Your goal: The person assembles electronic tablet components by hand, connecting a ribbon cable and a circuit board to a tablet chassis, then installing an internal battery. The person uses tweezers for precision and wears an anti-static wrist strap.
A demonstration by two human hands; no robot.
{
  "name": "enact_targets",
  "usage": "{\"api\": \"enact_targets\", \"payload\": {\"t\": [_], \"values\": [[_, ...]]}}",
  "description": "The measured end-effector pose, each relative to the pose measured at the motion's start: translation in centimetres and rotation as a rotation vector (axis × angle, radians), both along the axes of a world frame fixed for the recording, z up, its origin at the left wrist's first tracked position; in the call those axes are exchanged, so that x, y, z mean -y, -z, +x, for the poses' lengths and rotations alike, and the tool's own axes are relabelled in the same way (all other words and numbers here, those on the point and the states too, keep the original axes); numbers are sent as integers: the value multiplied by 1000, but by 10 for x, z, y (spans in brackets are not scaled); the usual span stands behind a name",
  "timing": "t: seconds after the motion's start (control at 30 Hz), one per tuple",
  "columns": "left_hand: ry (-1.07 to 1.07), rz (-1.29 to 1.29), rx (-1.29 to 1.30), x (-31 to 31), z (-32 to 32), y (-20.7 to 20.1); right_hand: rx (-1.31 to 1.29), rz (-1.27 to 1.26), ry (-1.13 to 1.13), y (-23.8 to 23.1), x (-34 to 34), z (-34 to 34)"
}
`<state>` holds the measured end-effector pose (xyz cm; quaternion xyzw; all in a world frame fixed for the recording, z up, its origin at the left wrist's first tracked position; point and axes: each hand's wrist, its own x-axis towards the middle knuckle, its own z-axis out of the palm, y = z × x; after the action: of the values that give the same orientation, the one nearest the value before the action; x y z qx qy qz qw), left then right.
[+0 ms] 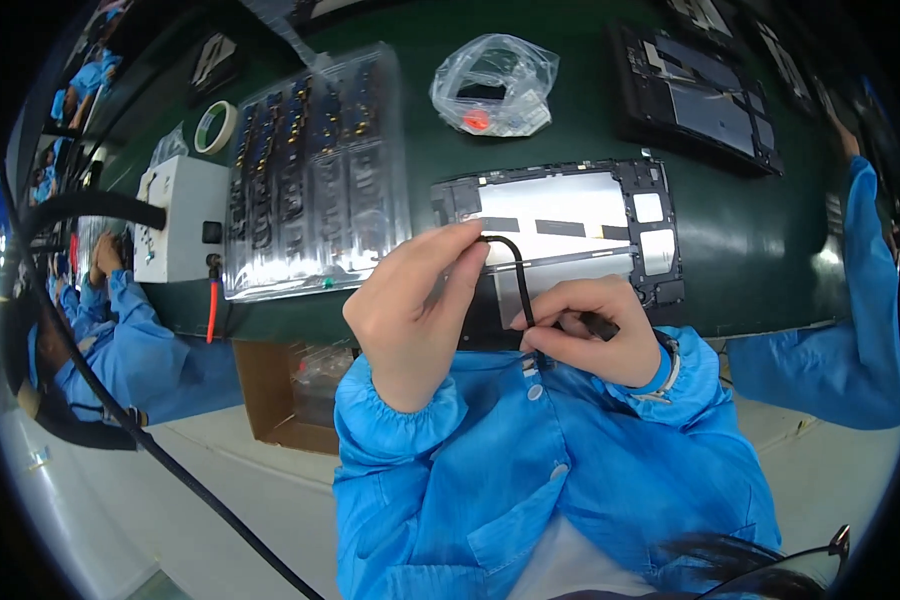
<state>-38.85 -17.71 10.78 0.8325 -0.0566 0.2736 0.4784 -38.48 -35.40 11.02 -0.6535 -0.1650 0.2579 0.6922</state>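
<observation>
A thin black cord-like strip point(521, 270) bends in an arc between my two hands, above the near edge of the table. My left hand point(415, 300) pinches its upper end between thumb and fingertips. Lower and to the right, my right hand point(605, 325) grips its other end in a pinch. A dark piece point(598, 325) shows in the curl of my right fingers; its kind is unclear. Just beyond my hands lies a flat tablet-like device frame point(655, 178), with a silvery panel and black rim. My hands hide part of its near side.
At the left stand a clear tray point(402, 190) of small dark parts, a white box point(192, 215) and a tape roll point(216, 127). A clear plastic bag point(495, 80) lies farther back. Stacked device frames point(705, 105) sit at right. Co-workers' blue sleeves point(863, 260) show at both sides.
</observation>
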Motion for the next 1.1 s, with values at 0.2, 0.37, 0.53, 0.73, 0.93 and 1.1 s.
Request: {"api": "enact_targets", "payload": {"t": [0.2,0.37,0.53,0.73,0.93,1.1], "values": [[36,-31,23,6,5,6,74,-94,-69,4,12,8],[47,-75,30,17,-5,-1,338,8,212,-4,5,17],[62,-253,135,28,-6,2,533,-29,275,-7,-4,17],[10,-203,109,31,-13,-3,658,9,378,-8,-13,6],[-21,-282,96,27,-20,-6,704,-6,369,-9,-20,0],[-103,-10,121,-16,-40,5,637,-61,318,-14,-10,-10]]}}
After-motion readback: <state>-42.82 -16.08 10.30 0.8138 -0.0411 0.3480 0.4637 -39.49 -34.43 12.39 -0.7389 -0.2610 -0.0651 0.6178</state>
